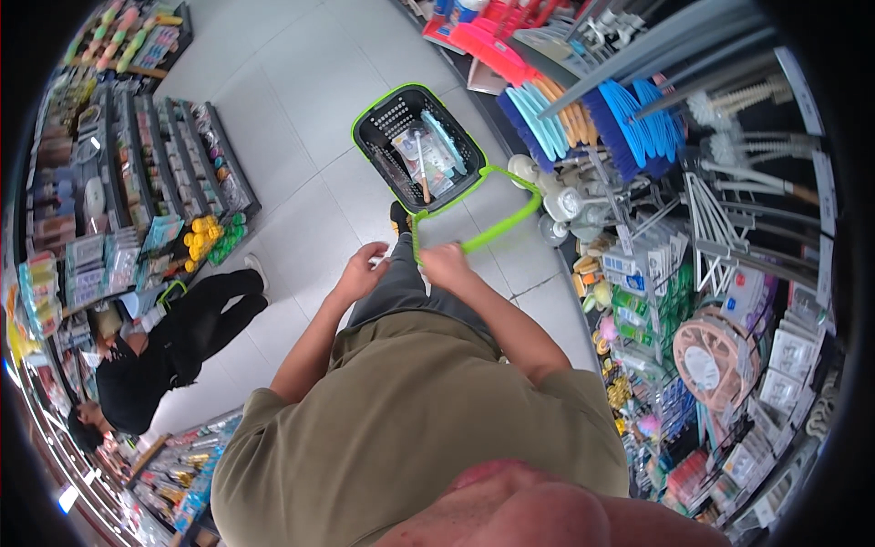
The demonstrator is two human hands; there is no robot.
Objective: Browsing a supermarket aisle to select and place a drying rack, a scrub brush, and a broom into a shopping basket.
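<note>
My right hand point(448, 267) is closed around the bright green handle point(506, 222) of a black plastic shopping basket point(383, 174) with a green rim. In front of me, the basket appears to be on or just above the floor; I cannot tell which. Inside it lie a long brush-like tool with a wooden handle end point(425, 188), a light-blue plastic item point(444, 142) and some clear packages point(409, 147). Nothing shows in my left hand point(366, 273), which hovers before my thigh with curled fingers apart, left of the handle.
On the right, a rack holds blue brooms point(639, 123), a red dustpan set point(492, 51), white brushes point(571, 202) and a pink round item point(718, 362). Left stand display shelves point(178, 157) with small goods. A person in black point(171, 349) faces those shelves. Grey tiles point(287, 137) form the floor.
</note>
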